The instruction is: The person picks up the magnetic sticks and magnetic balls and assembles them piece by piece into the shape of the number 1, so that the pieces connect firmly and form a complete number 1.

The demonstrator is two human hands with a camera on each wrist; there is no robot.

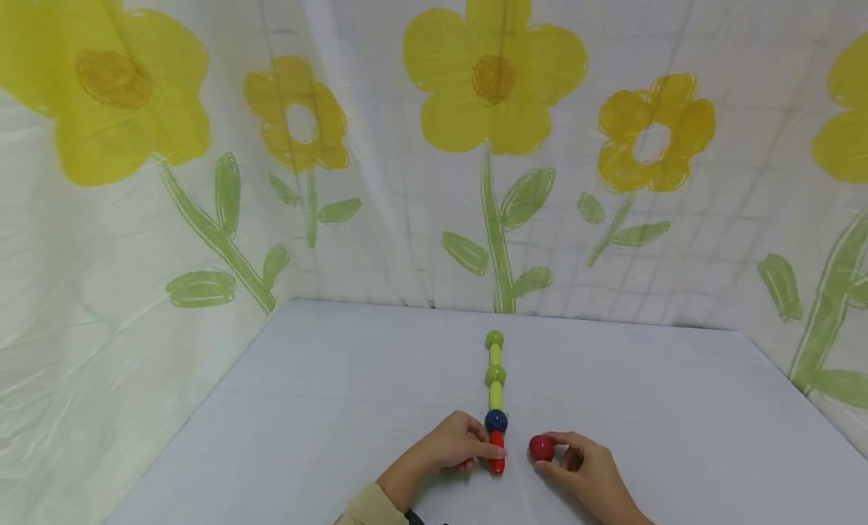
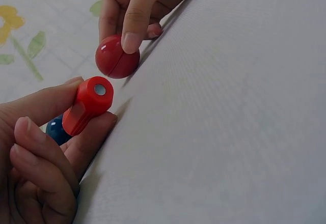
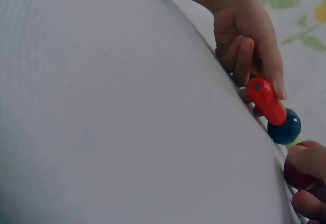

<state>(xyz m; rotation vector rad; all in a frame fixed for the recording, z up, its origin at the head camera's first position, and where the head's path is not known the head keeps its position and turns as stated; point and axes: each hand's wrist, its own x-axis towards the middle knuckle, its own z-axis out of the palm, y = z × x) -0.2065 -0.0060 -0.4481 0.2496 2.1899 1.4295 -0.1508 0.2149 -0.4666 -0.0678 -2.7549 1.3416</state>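
My left hand [image 1: 450, 442] pinches a red rod [image 1: 497, 465] between thumb and fingers. In the left wrist view a round metal disc [image 2: 100, 89] shows in the rod's near end. The rod's far end meets a dark blue ball [image 1: 496, 420]. Beyond it, in one straight line away from me, run a yellow-green rod [image 1: 496, 395], a green ball [image 1: 496, 374], another yellow-green rod [image 1: 496, 354] and a second green ball [image 1: 494, 338]. To the right, my right hand [image 1: 588, 468] pinches a dark red ball [image 1: 541, 447], apart from the row.
A white cloth-covered table [image 1: 325, 404] lies under the row. Behind it and at the sides hangs a pale curtain [image 1: 393, 231] with printed yellow flowers, meeting the table's far edge. A beige sleeve [image 1: 373, 506] covers the left forearm.
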